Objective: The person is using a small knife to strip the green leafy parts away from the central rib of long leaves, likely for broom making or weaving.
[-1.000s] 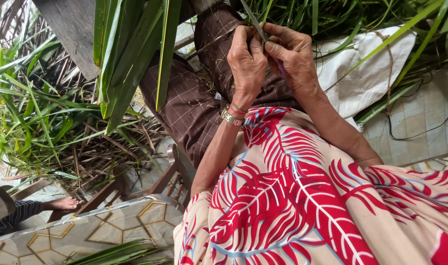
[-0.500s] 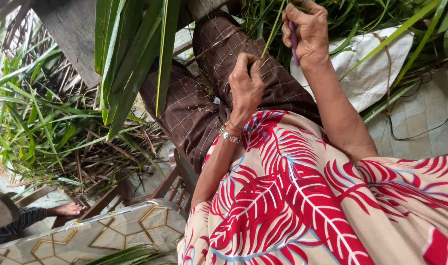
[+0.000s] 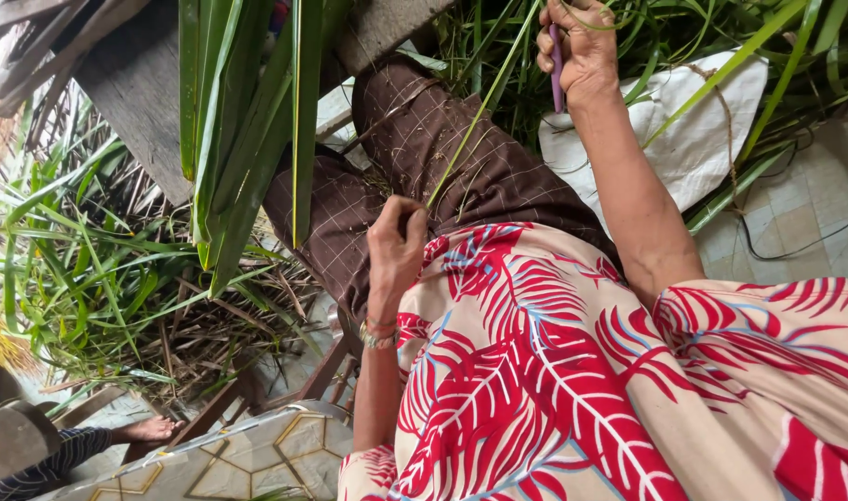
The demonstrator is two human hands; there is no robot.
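Note:
My left hand (image 3: pixel 396 246), with a wristwatch, is closed on the near end of a thin green leaf strip (image 3: pixel 475 121) over my brown checked lap (image 3: pixel 442 158). The strip runs taut up to my right hand (image 3: pixel 577 42) at the top edge. That hand is closed on a small purple-handled tool (image 3: pixel 556 74) and touches the strip's far part. My red and cream leaf-patterned top (image 3: pixel 554 371) fills the lower right.
A bundle of broad green leaves (image 3: pixel 257 111) hangs over a grey wooden plank (image 3: pixel 136 83). Loose leaves and dry scraps (image 3: pixel 90 278) lie at left. A white sack (image 3: pixel 693 139), a tiled floor with a black cable (image 3: pixel 795 246), and another person's foot (image 3: pixel 145 429) are nearby.
The hands, together a second ago, have drawn apart: my left hand came down toward my body with the strip's end, and my right hand rose to the top edge.

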